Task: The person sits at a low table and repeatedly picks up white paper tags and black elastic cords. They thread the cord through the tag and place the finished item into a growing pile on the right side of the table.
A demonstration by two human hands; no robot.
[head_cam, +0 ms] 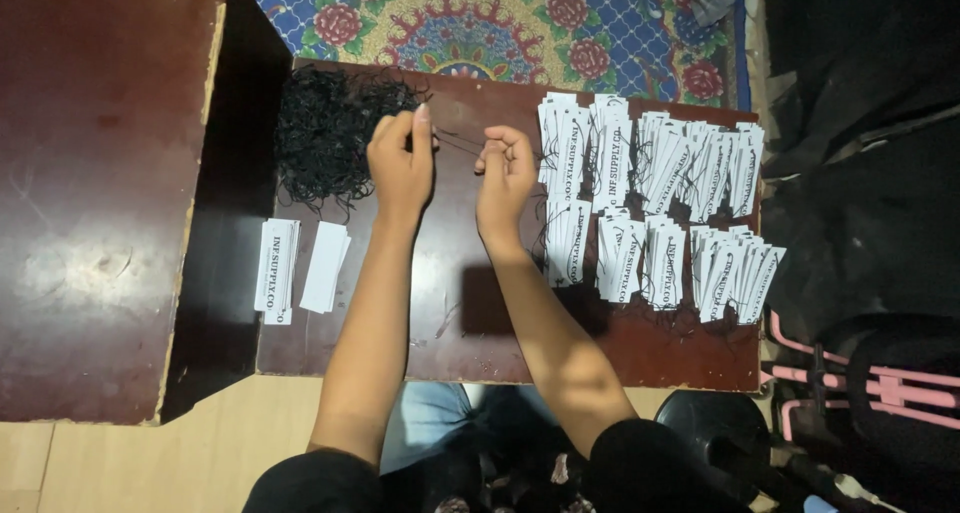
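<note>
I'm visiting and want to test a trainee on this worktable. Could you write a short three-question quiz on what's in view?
1. True or false: the pile of black strings lies to the left of the left hand.
2. What stretches between the left hand and the right hand?
A. a white tag
B. a thin black string
C. a pink strap
3. Fill in: the strung white tags lie in rows on the ____ side of the brown board, while two small stacks of plain tags lie on the other.

Key
1. True.
2. B; both hands pinch the thin black string.
3. Right.
</note>
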